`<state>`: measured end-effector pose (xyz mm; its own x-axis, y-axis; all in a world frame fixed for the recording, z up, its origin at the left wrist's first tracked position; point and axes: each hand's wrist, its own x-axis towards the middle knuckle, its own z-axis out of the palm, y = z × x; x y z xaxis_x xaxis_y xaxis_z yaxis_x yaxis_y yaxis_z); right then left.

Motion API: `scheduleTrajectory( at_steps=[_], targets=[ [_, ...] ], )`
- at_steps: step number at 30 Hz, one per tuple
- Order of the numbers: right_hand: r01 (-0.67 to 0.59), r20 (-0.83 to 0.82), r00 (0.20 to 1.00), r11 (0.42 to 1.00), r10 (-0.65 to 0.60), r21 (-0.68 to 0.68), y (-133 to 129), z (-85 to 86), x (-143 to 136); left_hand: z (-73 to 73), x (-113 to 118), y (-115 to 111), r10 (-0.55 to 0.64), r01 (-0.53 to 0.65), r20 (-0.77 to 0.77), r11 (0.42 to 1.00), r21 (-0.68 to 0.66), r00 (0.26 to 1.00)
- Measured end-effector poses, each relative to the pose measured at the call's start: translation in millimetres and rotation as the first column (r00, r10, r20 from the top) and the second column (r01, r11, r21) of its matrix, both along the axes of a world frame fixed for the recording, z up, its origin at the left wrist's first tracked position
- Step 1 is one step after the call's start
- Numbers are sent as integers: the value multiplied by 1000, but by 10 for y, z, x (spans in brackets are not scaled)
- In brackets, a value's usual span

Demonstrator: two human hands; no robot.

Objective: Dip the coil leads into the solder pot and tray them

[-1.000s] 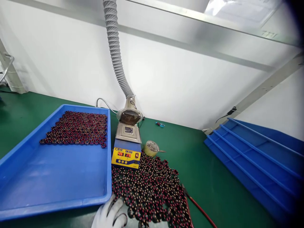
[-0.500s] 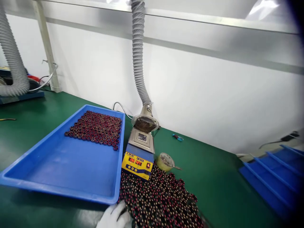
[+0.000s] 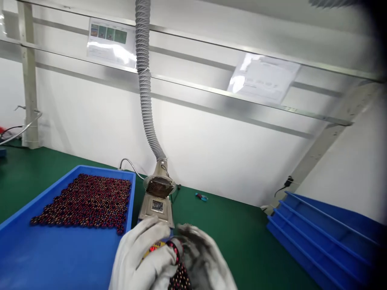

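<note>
Left grip: the white-gloved left hand (image 3: 142, 255) has its thumb and fingers together on one ring-shaped part.
Right grip: the right hand (image 3: 210, 257), its glove darkly soiled, curls close against the other side; blur hides whether its fingers are clamped.
Ring in hand: the ring-shaped part (image 3: 174, 249), black with pinkish-red marks, stands on edge between the hands, in front of the solder pot.
Loose rings: a pile of similar rings (image 3: 180, 280) shows below, partly hidden by both gloves.
Solder pot: the metal-topped solder pot (image 3: 157, 206) sits just beyond the fingers, its lit yellow panel mostly covered.
Exhaust: a round hood (image 3: 160, 182) on a grey ribbed hose (image 3: 145, 92) hangs over the pot's far end.
Left side: a blue tray (image 3: 57, 257) carries packed rings (image 3: 87, 200) in its far part.
Worktop: green worktop (image 3: 232, 237), with a small blue-handled tool (image 3: 201, 197) near the wall.
Right side: stacked blue trays (image 3: 320, 237) lean near the wall.
</note>
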<state>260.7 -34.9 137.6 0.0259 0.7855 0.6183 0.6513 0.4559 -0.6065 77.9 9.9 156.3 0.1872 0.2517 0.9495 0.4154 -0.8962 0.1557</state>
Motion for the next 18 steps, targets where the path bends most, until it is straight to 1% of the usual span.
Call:
scheduleTrajectory(
  at_steps=[1,3,5,7,9,11,12,13,15,16,18],
  targets=[
    [-75,-158,985,997,72,-10,77,-24,-58,-60,19,36,-10,10,-5,1000,9,1000],
    [-164,-339,929,986,150,-13,194,-91,-177,-171,36,91,-42,43,-37,999,27,998],
    [-205,-471,866,978,169,-26,264,-149,-271,-251,35,117,-55,56,-69,998,8,996],
    [-247,-640,747,969,178,-20,294,-171,-324,-292,32,122,-36,32,-77,998,-46,996],
    [-262,-754,634,965,172,-1,290,-153,-346,-296,30,120,6,-15,-73,994,-109,997],
    [-240,-781,604,971,159,12,263,-112,-359,-265,28,125,40,-60,-114,983,-174,993],
    [-225,-785,601,974,151,15,245,-89,-368,-242,27,132,25,-55,-155,979,-196,988],
    [-209,-787,600,978,144,19,228,-67,-378,-216,25,141,-6,-37,-192,975,-220,981],
    [-170,-789,602,985,123,23,202,-29,-404,-173,22,162,-101,38,-225,963,-268,969],
    [-158,-789,604,987,112,19,195,-13,-415,-159,23,173,-141,76,-208,953,-295,968],
    [-160,-790,605,987,98,1,193,11,-425,-152,30,189,-174,114,-142,927,-356,974]
  ],
)
